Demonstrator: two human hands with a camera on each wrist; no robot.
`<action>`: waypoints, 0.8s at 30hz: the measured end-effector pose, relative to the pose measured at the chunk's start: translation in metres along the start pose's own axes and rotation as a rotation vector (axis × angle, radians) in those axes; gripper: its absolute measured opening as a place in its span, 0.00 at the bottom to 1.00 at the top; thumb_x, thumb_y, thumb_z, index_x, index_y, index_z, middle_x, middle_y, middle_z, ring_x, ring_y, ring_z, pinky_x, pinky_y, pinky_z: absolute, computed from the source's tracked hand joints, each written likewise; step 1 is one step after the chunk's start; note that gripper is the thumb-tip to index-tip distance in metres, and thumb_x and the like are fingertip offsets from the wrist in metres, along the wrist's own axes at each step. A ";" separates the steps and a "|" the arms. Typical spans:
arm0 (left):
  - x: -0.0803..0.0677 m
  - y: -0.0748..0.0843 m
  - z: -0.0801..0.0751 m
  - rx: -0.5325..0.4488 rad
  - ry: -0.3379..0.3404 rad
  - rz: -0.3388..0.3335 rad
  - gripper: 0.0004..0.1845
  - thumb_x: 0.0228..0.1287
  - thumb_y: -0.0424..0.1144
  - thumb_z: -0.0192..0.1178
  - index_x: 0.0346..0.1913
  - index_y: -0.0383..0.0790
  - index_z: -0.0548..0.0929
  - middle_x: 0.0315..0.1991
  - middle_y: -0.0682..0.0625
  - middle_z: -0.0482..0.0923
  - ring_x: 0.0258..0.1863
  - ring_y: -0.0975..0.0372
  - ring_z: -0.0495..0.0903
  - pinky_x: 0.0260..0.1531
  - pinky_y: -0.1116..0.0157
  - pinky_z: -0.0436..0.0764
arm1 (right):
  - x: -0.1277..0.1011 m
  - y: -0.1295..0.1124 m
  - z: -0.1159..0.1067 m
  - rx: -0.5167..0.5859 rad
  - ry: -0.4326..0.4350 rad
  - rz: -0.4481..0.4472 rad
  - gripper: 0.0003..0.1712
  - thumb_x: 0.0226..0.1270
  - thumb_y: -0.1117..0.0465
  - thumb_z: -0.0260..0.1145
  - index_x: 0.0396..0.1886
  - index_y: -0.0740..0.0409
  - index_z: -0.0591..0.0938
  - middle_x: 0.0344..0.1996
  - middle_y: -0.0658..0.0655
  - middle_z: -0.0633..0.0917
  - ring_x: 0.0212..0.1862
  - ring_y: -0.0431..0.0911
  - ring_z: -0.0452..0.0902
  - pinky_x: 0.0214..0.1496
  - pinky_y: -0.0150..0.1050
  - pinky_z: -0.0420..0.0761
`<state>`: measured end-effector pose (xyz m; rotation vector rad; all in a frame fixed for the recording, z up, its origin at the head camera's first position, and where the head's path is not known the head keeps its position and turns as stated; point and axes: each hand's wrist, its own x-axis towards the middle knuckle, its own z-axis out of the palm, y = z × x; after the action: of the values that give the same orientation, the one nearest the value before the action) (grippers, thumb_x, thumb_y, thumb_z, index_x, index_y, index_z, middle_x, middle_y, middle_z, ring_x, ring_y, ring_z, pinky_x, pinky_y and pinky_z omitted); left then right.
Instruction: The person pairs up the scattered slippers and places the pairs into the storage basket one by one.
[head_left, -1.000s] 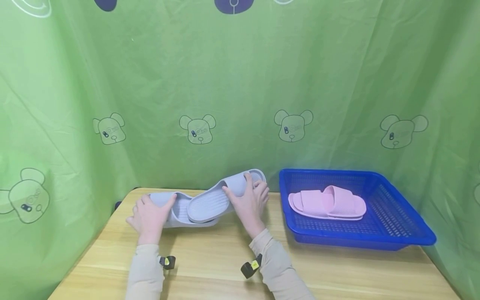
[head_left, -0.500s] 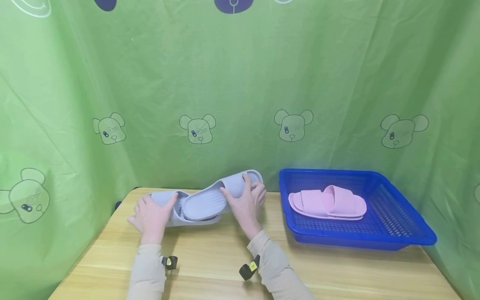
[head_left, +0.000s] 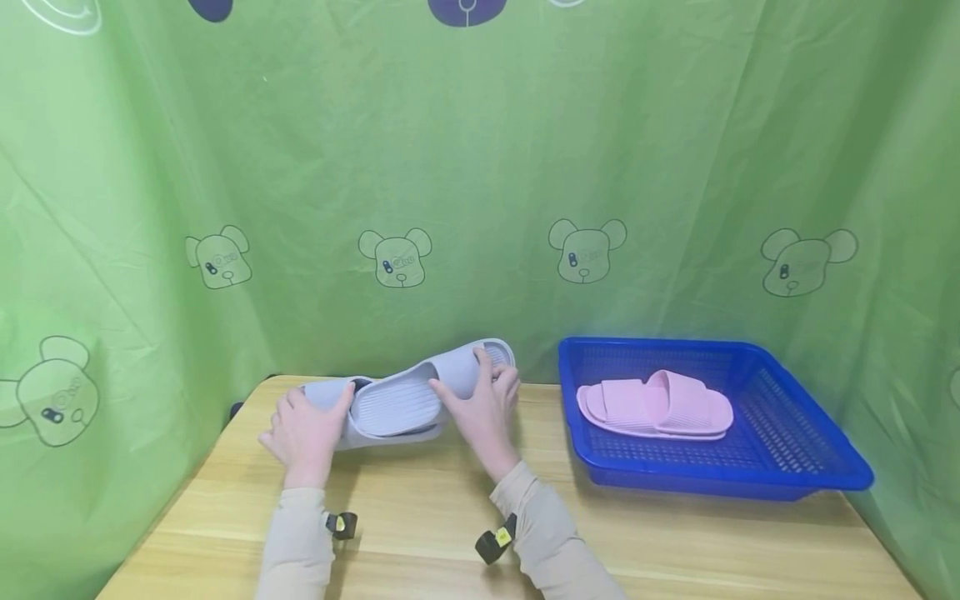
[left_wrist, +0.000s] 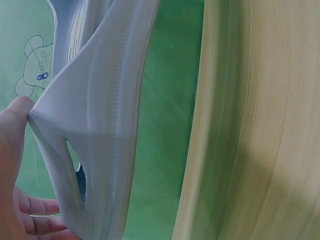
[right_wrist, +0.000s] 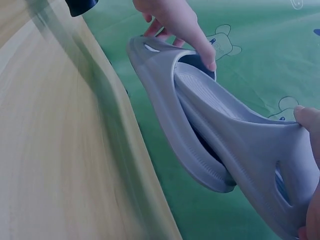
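Note:
Two grey slippers are held above the table's far side, heel ends overlapping. My left hand (head_left: 308, 433) grips the left slipper (right_wrist: 165, 112) across its strap, thumb at the strap's opening edge. In the head view my right hand (head_left: 482, 408) grips the strap of the right slipper (head_left: 397, 400), which tilts up toward its toe. The right slipper's heel sits inside the left slipper's opening, lying over its footbed. A side slot (left_wrist: 75, 172) in the left slipper's strap shows in the left wrist view. Part of the left slipper's footbed is hidden under the right one.
A blue plastic basket (head_left: 720, 482) stands on the right of the wooden table (head_left: 420, 533). Inside it lie pink slippers (head_left: 655, 406), one fitted against another. A green curtain (head_left: 480, 167) with printed bear heads hangs behind and at both sides.
My right hand has moved left, sliding the right slipper's heel deeper into the left slipper. My left hand has shifted only slightly right.

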<state>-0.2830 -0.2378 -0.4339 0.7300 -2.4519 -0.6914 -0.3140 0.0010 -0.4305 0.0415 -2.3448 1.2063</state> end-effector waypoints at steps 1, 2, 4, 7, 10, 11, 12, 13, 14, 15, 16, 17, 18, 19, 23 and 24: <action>0.000 0.000 0.000 0.003 -0.002 -0.001 0.57 0.47 0.83 0.49 0.63 0.33 0.70 0.56 0.35 0.74 0.50 0.40 0.75 0.46 0.44 0.65 | 0.000 -0.001 -0.001 -0.004 -0.009 -0.008 0.54 0.46 0.29 0.71 0.70 0.45 0.66 0.44 0.56 0.63 0.49 0.50 0.59 0.52 0.42 0.66; 0.000 -0.001 0.000 0.007 -0.003 -0.002 0.58 0.47 0.83 0.48 0.63 0.33 0.69 0.56 0.35 0.74 0.50 0.40 0.75 0.46 0.44 0.66 | -0.001 -0.003 -0.002 -0.010 -0.017 -0.014 0.53 0.46 0.28 0.71 0.70 0.45 0.66 0.44 0.56 0.64 0.49 0.50 0.59 0.51 0.43 0.66; 0.001 -0.001 0.000 0.015 -0.002 -0.007 0.58 0.47 0.84 0.47 0.63 0.33 0.69 0.56 0.34 0.75 0.50 0.39 0.75 0.46 0.44 0.66 | -0.002 -0.004 -0.003 -0.025 -0.035 -0.023 0.53 0.47 0.28 0.70 0.70 0.45 0.66 0.43 0.56 0.64 0.48 0.50 0.60 0.50 0.42 0.67; 0.002 -0.003 -0.002 0.018 0.014 -0.016 0.58 0.47 0.84 0.46 0.62 0.33 0.70 0.54 0.33 0.75 0.48 0.39 0.76 0.45 0.44 0.67 | -0.003 -0.006 -0.004 -0.050 -0.066 -0.030 0.52 0.48 0.26 0.68 0.70 0.44 0.66 0.43 0.55 0.65 0.46 0.49 0.61 0.48 0.41 0.68; 0.003 -0.005 -0.005 0.018 0.040 -0.022 0.57 0.47 0.83 0.48 0.61 0.33 0.71 0.53 0.34 0.76 0.48 0.39 0.76 0.45 0.44 0.68 | -0.004 -0.007 -0.005 -0.066 -0.089 -0.053 0.52 0.49 0.26 0.67 0.70 0.46 0.67 0.42 0.56 0.66 0.46 0.49 0.62 0.48 0.42 0.69; 0.003 -0.006 -0.005 0.019 0.048 -0.023 0.56 0.47 0.83 0.48 0.61 0.33 0.72 0.53 0.34 0.76 0.47 0.39 0.76 0.44 0.44 0.68 | -0.004 -0.007 -0.005 -0.073 -0.094 -0.064 0.52 0.50 0.26 0.67 0.70 0.47 0.67 0.42 0.57 0.66 0.46 0.50 0.62 0.48 0.42 0.69; 0.003 -0.006 -0.006 0.020 0.055 -0.025 0.56 0.47 0.83 0.48 0.60 0.33 0.72 0.53 0.34 0.76 0.47 0.39 0.76 0.45 0.44 0.68 | -0.004 -0.008 -0.005 -0.080 -0.099 -0.075 0.51 0.50 0.26 0.66 0.69 0.48 0.67 0.42 0.57 0.67 0.46 0.50 0.62 0.49 0.43 0.69; 0.003 -0.007 -0.007 0.022 0.063 -0.026 0.56 0.47 0.83 0.48 0.60 0.34 0.72 0.53 0.34 0.77 0.47 0.39 0.77 0.45 0.44 0.68 | -0.004 -0.008 -0.005 -0.083 -0.103 -0.086 0.51 0.50 0.27 0.67 0.69 0.49 0.68 0.43 0.58 0.68 0.46 0.51 0.63 0.50 0.44 0.69; 0.003 -0.007 -0.007 0.022 0.068 -0.028 0.55 0.47 0.83 0.49 0.60 0.34 0.72 0.53 0.34 0.77 0.47 0.39 0.76 0.45 0.44 0.67 | -0.005 -0.008 -0.006 -0.088 -0.106 -0.094 0.51 0.51 0.28 0.67 0.69 0.49 0.68 0.43 0.59 0.69 0.47 0.51 0.63 0.50 0.45 0.70; 0.004 -0.008 -0.008 0.022 0.072 -0.029 0.55 0.48 0.82 0.49 0.60 0.33 0.72 0.52 0.34 0.77 0.47 0.39 0.76 0.45 0.44 0.67 | -0.005 -0.009 -0.006 -0.092 -0.108 -0.102 0.50 0.51 0.28 0.67 0.68 0.50 0.69 0.43 0.60 0.70 0.47 0.52 0.64 0.51 0.45 0.70; 0.004 -0.008 -0.008 0.020 0.077 -0.031 0.55 0.48 0.82 0.49 0.59 0.34 0.72 0.52 0.34 0.77 0.47 0.39 0.76 0.45 0.44 0.67 | -0.005 -0.009 -0.007 -0.097 -0.112 -0.106 0.50 0.51 0.29 0.67 0.68 0.50 0.69 0.44 0.61 0.71 0.48 0.53 0.65 0.52 0.46 0.70; 0.004 -0.009 -0.009 0.017 0.081 -0.031 0.55 0.48 0.82 0.49 0.59 0.34 0.73 0.52 0.34 0.77 0.47 0.39 0.76 0.45 0.44 0.67 | -0.006 -0.010 -0.007 -0.101 -0.118 -0.107 0.50 0.51 0.29 0.67 0.68 0.50 0.69 0.45 0.61 0.71 0.49 0.53 0.65 0.52 0.46 0.71; 0.004 -0.010 -0.009 0.014 0.086 -0.033 0.55 0.47 0.82 0.50 0.59 0.34 0.73 0.52 0.34 0.77 0.47 0.40 0.76 0.46 0.45 0.67 | -0.006 -0.010 -0.007 -0.106 -0.123 -0.107 0.50 0.51 0.29 0.67 0.68 0.50 0.69 0.46 0.61 0.72 0.49 0.53 0.66 0.52 0.46 0.71; 0.005 -0.010 -0.009 0.009 0.090 -0.032 0.54 0.48 0.82 0.50 0.59 0.34 0.73 0.52 0.34 0.77 0.47 0.40 0.76 0.45 0.45 0.67 | -0.006 -0.011 -0.007 -0.112 -0.129 -0.108 0.50 0.51 0.29 0.67 0.68 0.50 0.69 0.47 0.62 0.72 0.50 0.54 0.66 0.53 0.47 0.71; 0.006 -0.012 -0.011 -0.002 0.099 -0.034 0.54 0.48 0.82 0.50 0.60 0.34 0.73 0.53 0.34 0.77 0.47 0.40 0.76 0.46 0.45 0.66 | -0.007 -0.013 -0.008 -0.129 -0.147 -0.116 0.50 0.51 0.29 0.67 0.69 0.50 0.69 0.50 0.63 0.73 0.51 0.54 0.67 0.54 0.48 0.72; 0.006 -0.012 -0.012 -0.003 0.098 -0.036 0.54 0.48 0.82 0.50 0.60 0.34 0.72 0.53 0.34 0.77 0.47 0.40 0.76 0.46 0.45 0.66 | -0.008 -0.014 -0.008 -0.139 -0.153 -0.123 0.50 0.52 0.29 0.67 0.69 0.50 0.69 0.51 0.63 0.73 0.52 0.54 0.68 0.54 0.48 0.72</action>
<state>-0.2765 -0.2536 -0.4302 0.7896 -2.3544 -0.6565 -0.3004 -0.0022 -0.4196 0.2349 -2.5124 1.0110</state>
